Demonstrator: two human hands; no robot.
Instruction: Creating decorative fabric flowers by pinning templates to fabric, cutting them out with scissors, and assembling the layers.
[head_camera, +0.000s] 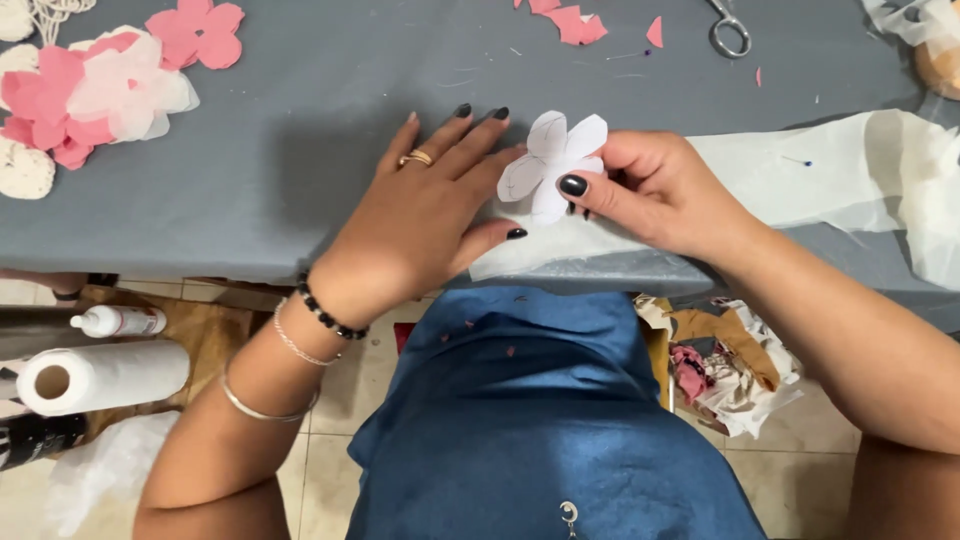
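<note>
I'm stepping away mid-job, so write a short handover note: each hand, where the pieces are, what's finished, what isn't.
Right hand: pinches the white flower-shaped paper cutout at its right side, holding it over the sheer white fabric.
Left hand: flat, palm down, fingertips at the cutout's left edge.
Done: finished pink and white flowers lie far left on the grey table; pink scraps and scissors at the top edge.
Left: the white fabric under the cutout looks uncut there.

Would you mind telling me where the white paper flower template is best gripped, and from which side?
Probably by its right-hand petals, coming from the right: the right hand already pinches the white flower template there, while the left hand covers its left side on the sheer fabric.
</note>
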